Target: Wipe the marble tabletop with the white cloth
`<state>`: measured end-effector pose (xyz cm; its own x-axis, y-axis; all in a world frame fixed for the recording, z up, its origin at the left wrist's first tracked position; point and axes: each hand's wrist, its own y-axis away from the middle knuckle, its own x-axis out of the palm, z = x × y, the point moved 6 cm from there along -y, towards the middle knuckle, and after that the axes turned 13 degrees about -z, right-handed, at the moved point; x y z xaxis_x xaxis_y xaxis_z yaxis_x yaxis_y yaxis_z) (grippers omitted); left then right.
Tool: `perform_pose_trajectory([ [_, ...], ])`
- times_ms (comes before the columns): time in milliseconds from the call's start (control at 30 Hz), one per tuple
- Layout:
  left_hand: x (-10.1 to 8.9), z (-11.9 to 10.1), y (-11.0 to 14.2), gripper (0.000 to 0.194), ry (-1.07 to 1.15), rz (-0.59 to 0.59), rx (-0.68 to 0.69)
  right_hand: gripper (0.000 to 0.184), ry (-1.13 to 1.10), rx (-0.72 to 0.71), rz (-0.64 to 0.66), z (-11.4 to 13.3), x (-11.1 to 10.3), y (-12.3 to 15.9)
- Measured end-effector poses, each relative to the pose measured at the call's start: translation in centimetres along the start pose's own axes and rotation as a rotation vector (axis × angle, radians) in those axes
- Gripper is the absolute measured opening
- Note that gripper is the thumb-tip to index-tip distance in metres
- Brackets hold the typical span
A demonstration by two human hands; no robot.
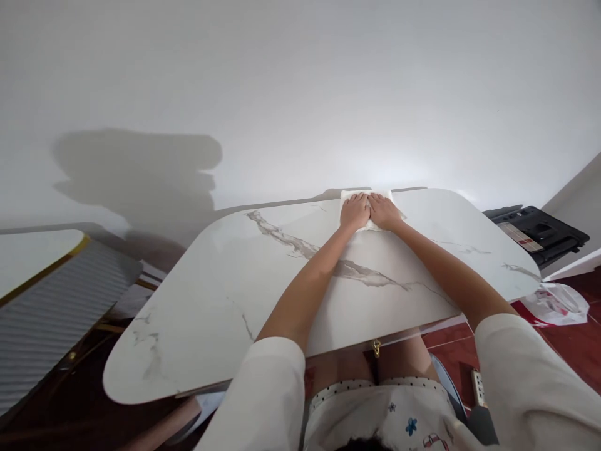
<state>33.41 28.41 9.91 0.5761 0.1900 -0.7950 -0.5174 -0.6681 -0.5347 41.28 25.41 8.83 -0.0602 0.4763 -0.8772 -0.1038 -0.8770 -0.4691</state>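
Note:
A white cloth (350, 195) lies at the far edge of the white marble table (225, 282), close to the wall. My left hand (355, 211) lies flat on the cloth with its fingers stretched out. My right hand (384, 212) presses flat on the same cloth right beside it, the two hands touching. Both arms reach straight across the tabletop. Most of the cloth is covered by my hands.
A plain white wall stands right behind the table. A black device (539, 232) sits at the far right, with a white plastic bag (556, 304) on the red floor below it. At the left is a ribbed grey piece of furniture with a gold-edged top (42, 257).

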Motion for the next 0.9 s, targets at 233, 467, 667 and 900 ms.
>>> perform_pose_trajectory([
  [233, -2.4, -1.8, 4.8, 0.046, -0.017, 0.048, 0.019, 0.054, 0.042, 0.011, 0.015, 2.8, -2.8, 5.3],
  [467, -6.0, -3.3, 11.5, 0.051, -0.025, 0.074, -0.079, 0.053, 0.013, -0.099, -0.026, 6.7, -5.3, 11.1],
  [667, -8.8, -4.6, 16.6, 0.057, 0.087, 0.115, -0.226, 0.053, -0.049, -0.163, -0.039, 9.2, -7.9, 16.1],
  [900, -9.5, -8.1, 20.1, 0.064, 0.263, 0.122, -0.409, 0.053, -0.113, -0.207, -0.015, 7.5, -10.3, 20.7],
])
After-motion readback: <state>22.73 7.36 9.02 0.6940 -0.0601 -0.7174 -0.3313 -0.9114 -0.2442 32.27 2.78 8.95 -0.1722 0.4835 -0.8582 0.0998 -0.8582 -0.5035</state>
